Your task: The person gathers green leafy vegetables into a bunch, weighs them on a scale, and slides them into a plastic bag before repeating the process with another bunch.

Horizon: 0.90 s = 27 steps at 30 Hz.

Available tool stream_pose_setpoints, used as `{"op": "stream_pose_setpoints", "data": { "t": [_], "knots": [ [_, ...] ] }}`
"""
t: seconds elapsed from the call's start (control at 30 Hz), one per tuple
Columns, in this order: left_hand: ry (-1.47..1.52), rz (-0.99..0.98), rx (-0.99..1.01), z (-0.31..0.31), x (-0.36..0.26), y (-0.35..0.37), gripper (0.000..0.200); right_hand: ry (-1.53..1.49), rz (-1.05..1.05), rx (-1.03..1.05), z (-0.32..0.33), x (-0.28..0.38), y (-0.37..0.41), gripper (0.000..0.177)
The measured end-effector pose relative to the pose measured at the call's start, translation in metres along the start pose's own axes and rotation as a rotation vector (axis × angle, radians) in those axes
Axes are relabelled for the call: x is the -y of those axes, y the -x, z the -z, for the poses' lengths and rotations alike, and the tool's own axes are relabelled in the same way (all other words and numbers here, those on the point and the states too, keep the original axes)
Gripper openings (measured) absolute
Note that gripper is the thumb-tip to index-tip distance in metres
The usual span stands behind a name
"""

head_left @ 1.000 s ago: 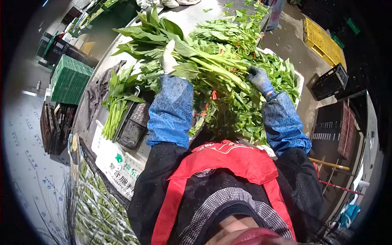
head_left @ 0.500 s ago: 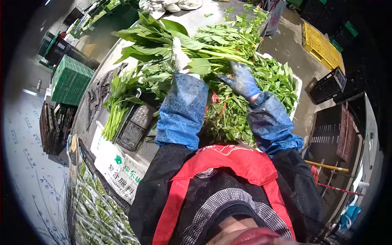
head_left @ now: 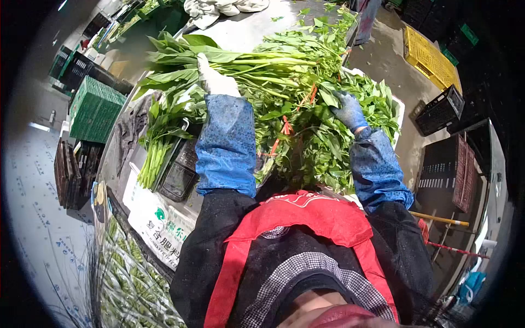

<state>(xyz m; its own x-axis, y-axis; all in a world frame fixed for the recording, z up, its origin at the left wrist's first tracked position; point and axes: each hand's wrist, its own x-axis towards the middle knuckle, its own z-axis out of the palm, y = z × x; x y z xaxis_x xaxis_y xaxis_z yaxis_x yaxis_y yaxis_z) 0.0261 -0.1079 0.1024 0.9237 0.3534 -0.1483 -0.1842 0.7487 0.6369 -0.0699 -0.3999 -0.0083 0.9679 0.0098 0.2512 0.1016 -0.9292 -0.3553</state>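
Observation:
My left hand (head_left: 217,78), in a white glove with a blue sleeve, is closed around a bunch of leafy greens (head_left: 262,64). The bunch lies sideways, its broad leaves to the left and its pale green stems to the right. My right hand (head_left: 350,112), in a blue glove, is at the right side of a heap of loose greens (head_left: 374,106), its fingers curled in at some leafy greens (head_left: 328,97). Its fingertips are partly hidden by leaves. Orange-red ties (head_left: 286,127) show among the greens between my hands.
A small bunch of greens (head_left: 155,156) lies left beside a black device (head_left: 179,174), partly behind my left sleeve. A printed white sack (head_left: 161,227) hangs at the table's near-left edge. Green crates (head_left: 97,109) stand left; a yellow crate (head_left: 429,59) and black crate (head_left: 440,111) stand right.
My left hand has moved left with the bunch, which now lies more level. My right hand has shifted right and slightly down, away from the stems, and its spread fingers have curled in.

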Motion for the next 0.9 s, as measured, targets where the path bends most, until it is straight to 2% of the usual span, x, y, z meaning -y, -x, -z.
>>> {"op": "stream_pose_setpoints", "data": {
  "t": [0.03,0.1,0.13,0.2,0.23,0.27,0.33,0.4,0.43,0.5,0.53,0.6,0.63,0.7,0.73,0.8,0.83,0.87,0.9],
  "knots": [
    [0.020,-0.003,0.056,0.000,-0.002,0.001,0.047,-0.164,-0.008,0.016,0.007,0.008,-0.005,0.052],
    [0.034,0.013,0.091,-0.003,0.003,0.005,0.046,-0.303,-0.010,-0.138,0.012,0.026,-0.014,0.060],
    [0.007,0.036,0.062,-0.005,0.005,0.011,0.046,-0.465,-0.087,-0.174,-0.002,0.028,-0.020,0.064],
    [-0.016,0.076,0.007,-0.009,0.012,0.017,0.045,-0.416,-0.208,-0.063,0.006,0.052,-0.022,0.058],
    [-0.014,0.077,0.007,-0.008,0.012,0.016,0.045,-0.324,-0.201,0.097,0.006,0.055,-0.026,0.052],
    [0.015,0.118,0.058,-0.006,0.012,0.014,0.046,-0.384,-0.191,0.095,-0.003,0.051,-0.027,0.047],
    [0.040,0.157,0.107,0.003,0.014,0.005,0.046,-0.384,-0.128,-0.157,-0.044,0.019,-0.023,0.038],
    [0.014,0.095,0.184,0.018,0.016,-0.013,0.057,-0.357,-0.380,0.041,-0.037,-0.015,-0.024,0.029],
    [0.042,0.085,0.177,0.006,0.005,0.002,0.056,-0.381,-0.514,0.159,-0.038,-0.035,-0.025,0.028],
    [0.022,0.032,0.140,0.012,0.003,-0.006,0.058,-0.152,-0.078,-0.086,-0.038,-0.032,-0.010,0.039],
    [0.012,0.107,0.158,0.013,0.001,-0.004,0.060,-0.118,-0.054,-0.104,-0.030,-0.020,-0.007,0.051],
    [0.022,0.126,0.087,0.002,0.003,0.006,0.054,-0.264,0.139,-0.201,-0.006,0.021,-0.015,0.056],
    [0.026,0.151,0.016,0.000,0.005,0.009,0.049,-0.097,0.165,-0.200,0.017,0.068,-0.020,0.056],
    [0.033,0.139,0.064,0.007,0.016,-0.004,0.047,-0.021,0.190,-0.085,0.009,0.088,-0.036,0.050],
    [0.035,0.143,0.081,0.009,0.020,-0.007,0.046,-0.191,0.139,-0.015,-0.008,0.080,-0.042,0.041],
    [0.035,0.193,0.097,0.007,0.014,0.000,0.047,-0.272,0.167,0.002,-0.007,0.071,-0.044,0.031],
    [0.050,0.187,0.117,0.013,0.013,-0.009,0.047,-0.121,0.156,0.019,-0.003,0.063,-0.038,0.025],
    [0.058,0.082,0.119,0.013,0.010,-0.006,0.047,-0.208,0.095,0.114,-0.004,0.046,-0.036,0.022],
    [0.070,0.101,0.169,0.015,0.006,-0.002,0.049,-0.293,0.033,0.211,-0.007,0.024,-0.032,0.020]
  ]
}}
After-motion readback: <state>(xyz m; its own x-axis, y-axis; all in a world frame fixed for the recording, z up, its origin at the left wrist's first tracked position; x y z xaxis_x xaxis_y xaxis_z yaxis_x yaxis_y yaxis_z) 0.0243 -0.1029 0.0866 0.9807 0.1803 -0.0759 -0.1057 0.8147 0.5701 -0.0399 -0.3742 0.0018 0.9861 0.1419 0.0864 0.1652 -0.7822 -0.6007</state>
